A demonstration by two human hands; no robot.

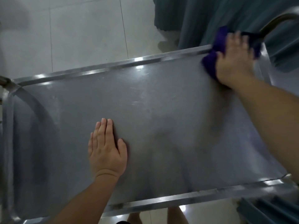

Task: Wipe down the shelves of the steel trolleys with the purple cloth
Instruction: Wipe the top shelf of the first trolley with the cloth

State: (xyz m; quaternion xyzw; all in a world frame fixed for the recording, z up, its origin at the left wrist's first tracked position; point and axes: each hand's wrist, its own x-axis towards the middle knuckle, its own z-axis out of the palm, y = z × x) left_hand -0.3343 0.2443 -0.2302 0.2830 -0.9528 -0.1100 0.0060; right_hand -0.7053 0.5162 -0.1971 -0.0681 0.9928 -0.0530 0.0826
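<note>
The steel trolley's curved handle (30, 101) at my far left is cut off by the frame edge. My left hand (106, 151) lies flat, fingers straight, on the smooth, faintly scratched top shelf (161, 110). At the shelf's far right corner my blurred right hand (234, 62) presses the bunched purple cloth (210, 62), half hidden beneath it, against the raised rim.

left hand (106, 152) flat on shelf (161, 118) front-left | right hand (234, 62) on cloth (210, 62), far-right corner
</note>
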